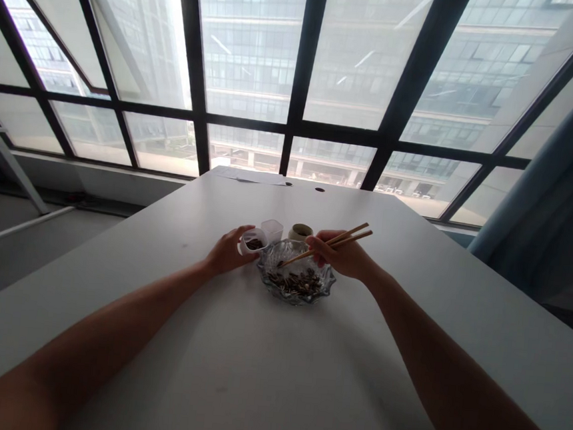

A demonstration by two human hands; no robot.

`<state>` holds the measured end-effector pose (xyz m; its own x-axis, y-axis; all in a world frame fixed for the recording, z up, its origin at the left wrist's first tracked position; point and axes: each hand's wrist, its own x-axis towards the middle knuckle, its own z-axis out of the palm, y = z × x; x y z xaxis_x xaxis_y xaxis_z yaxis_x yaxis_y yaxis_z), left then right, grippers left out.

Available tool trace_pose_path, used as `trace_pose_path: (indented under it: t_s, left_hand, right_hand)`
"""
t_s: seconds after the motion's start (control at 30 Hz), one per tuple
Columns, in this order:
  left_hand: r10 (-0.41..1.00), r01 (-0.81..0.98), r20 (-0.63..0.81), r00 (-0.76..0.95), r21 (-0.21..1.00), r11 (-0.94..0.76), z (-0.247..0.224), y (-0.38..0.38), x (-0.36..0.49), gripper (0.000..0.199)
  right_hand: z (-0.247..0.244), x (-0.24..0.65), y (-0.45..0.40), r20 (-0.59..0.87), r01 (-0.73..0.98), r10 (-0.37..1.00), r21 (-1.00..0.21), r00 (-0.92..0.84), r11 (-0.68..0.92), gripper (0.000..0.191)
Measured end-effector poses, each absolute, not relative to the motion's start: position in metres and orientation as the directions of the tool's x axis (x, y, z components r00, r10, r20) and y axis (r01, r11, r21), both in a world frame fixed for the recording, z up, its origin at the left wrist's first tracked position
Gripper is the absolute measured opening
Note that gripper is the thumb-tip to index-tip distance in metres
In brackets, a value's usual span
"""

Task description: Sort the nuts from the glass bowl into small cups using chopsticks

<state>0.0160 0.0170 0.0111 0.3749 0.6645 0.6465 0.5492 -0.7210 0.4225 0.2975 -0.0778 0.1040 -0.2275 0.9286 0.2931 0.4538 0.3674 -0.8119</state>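
Note:
My left hand (230, 250) is wrapped round a small clear plastic cup (244, 246), tilted toward the bowl, with dark seeds (254, 244) inside. My right hand (336, 251) grips a pair of wooden chopsticks (351, 238). Their tips point down into a scalloped glass bowl (328, 287), near a dark seed on its left side. A heap of striped dark seeds (300, 283), which look like sunflower seeds, lies along the bowl's near side. Whether the tips pinch a seed is too small to tell.
Behind the bowl stand a second translucent plastic cup (272, 228) and a round beige jar (300, 231). Papers (250, 176) lie at the far edge of the white table (262, 380). Windows rise beyond it; a blue curtain (550, 178) hangs at right.

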Motion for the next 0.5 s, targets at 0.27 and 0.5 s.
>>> trace_pose_path:
  t_s: [0.27, 0.5]
  left_hand:
    - [0.670, 0.574, 0.640, 0.377, 0.407, -0.711, 0.0113, 0.0170, 0.0150, 0.066]
    - [0.666, 0.569, 0.644, 0.377, 0.406, -0.715, 0.0119, 0.0160, 0.0157, 0.064]
  right_hand:
    - [0.1049, 0.2973, -0.0779, 0.325, 0.526, 0.917, -0.751, -0.232, 0.399, 0.050]
    - [0.1051, 0.2996, -0.0777, 0.375, 0.545, 0.892, -0.707, -0.254, 0.452, 0.048]
